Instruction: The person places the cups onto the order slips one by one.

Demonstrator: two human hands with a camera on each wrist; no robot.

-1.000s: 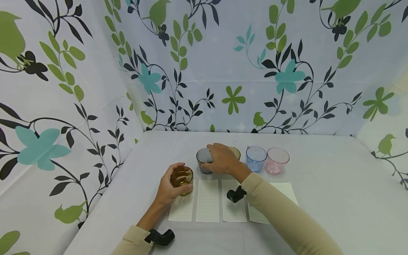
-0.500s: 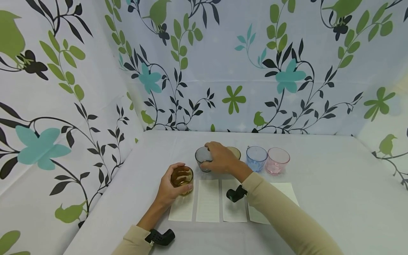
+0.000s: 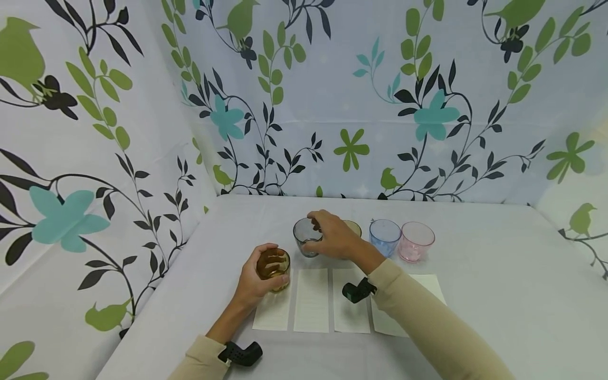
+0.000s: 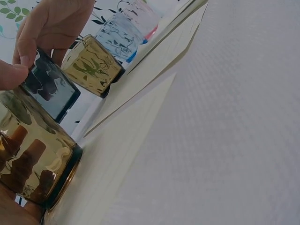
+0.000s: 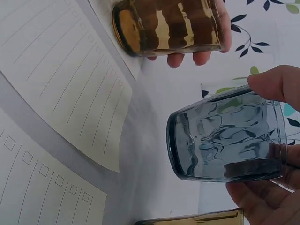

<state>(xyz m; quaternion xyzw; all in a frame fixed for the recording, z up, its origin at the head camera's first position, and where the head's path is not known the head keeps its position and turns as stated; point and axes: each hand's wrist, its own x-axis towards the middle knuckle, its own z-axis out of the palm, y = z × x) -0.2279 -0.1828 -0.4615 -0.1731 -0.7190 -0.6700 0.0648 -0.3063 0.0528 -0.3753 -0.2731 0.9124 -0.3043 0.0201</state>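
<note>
Amber tumbler [image 5: 171, 26], one, gripped by left hand [image 3: 254, 279]; grey tumbler [image 5: 222, 143], one, by right hand [image 3: 336, 238]; yellow tumbler [image 4: 93, 66], blue tumbler [image 3: 385, 237], pink tumbler [image 3: 415, 243], one each.

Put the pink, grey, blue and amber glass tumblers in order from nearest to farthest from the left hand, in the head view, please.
1. Amber glass tumbler: held in the left hand.
2. Grey glass tumbler: ahead and right, in the right hand.
3. Blue glass tumbler: farther right.
4. Pink glass tumbler: just right of the blue one.
</note>
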